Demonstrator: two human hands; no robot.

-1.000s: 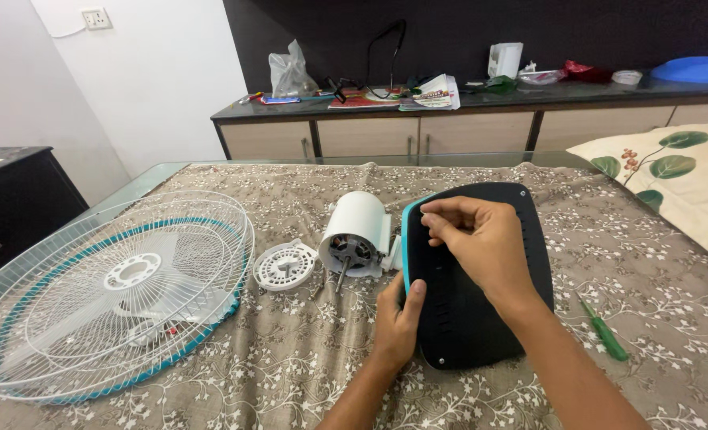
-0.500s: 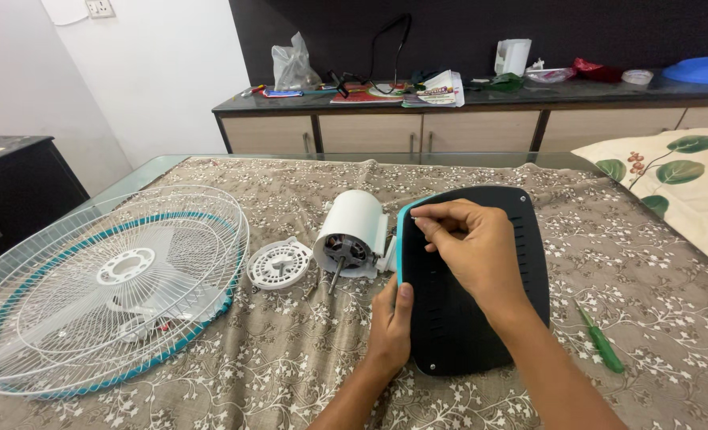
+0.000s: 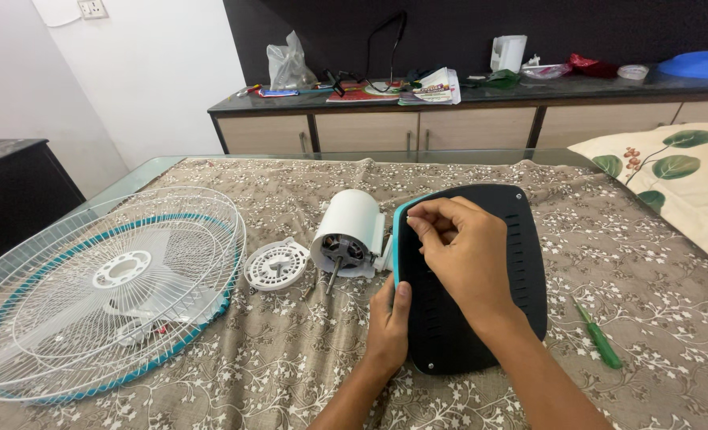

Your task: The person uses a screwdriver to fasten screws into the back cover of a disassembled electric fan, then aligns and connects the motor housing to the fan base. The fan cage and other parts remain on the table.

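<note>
A black fan base plate [image 3: 521,263] with a teal edge lies underside up on the patterned cloth. My left hand [image 3: 389,322] presses on its near left edge, thumb against the teal rim. My right hand [image 3: 459,251] rests on the plate's upper left part, with pinched fingertips at the teal corner; any small item between them is hidden. Just left of the plate lies the white fan motor housing [image 3: 347,232] with its shaft pointing toward me. Beside it sits a small round white cap [image 3: 276,265].
A white wire fan guard [image 3: 103,287] with a teal ring and a blade inside lies at the left. A green screwdriver [image 3: 598,337] lies right of the plate. A leaf-print pillow [image 3: 672,175] is at far right. A cluttered sideboard [image 3: 449,119] stands behind.
My right fingertips have shifted slightly left and up along the plate's teal corner. My left hand stayed on the near edge. The view has drifted a little.
</note>
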